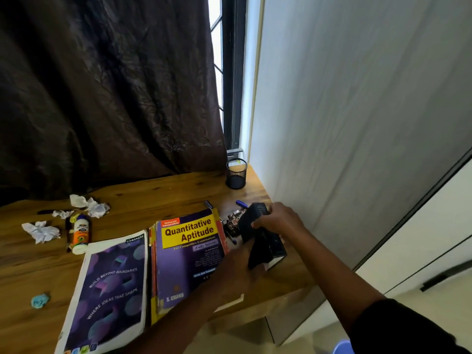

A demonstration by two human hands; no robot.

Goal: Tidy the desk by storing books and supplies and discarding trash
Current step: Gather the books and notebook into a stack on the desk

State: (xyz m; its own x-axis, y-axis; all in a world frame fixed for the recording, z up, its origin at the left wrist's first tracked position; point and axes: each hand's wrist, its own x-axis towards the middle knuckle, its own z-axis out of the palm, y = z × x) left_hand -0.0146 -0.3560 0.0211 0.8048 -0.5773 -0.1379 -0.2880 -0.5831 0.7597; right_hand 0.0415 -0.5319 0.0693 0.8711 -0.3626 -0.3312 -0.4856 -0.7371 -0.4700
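On desk (158, 190), head view: right hand (278, 221) grips a black object (251, 223) near the wall; left hand (229, 272) blurred, fingers undeterminable. Books (189, 254), glue bottle (79, 233), crumpled paper (42, 231) remain unsorted; little done.

A dark brown crinkled fabric curtain (107, 85) hangs behind the wooden table (158, 192), covering most of a black-framed window (233, 72). Bright daylight shows through the narrow uncovered strip of glass. To the right stands a tall pale grey panelled wall (357, 111), with a light tiled floor (332, 325) below.
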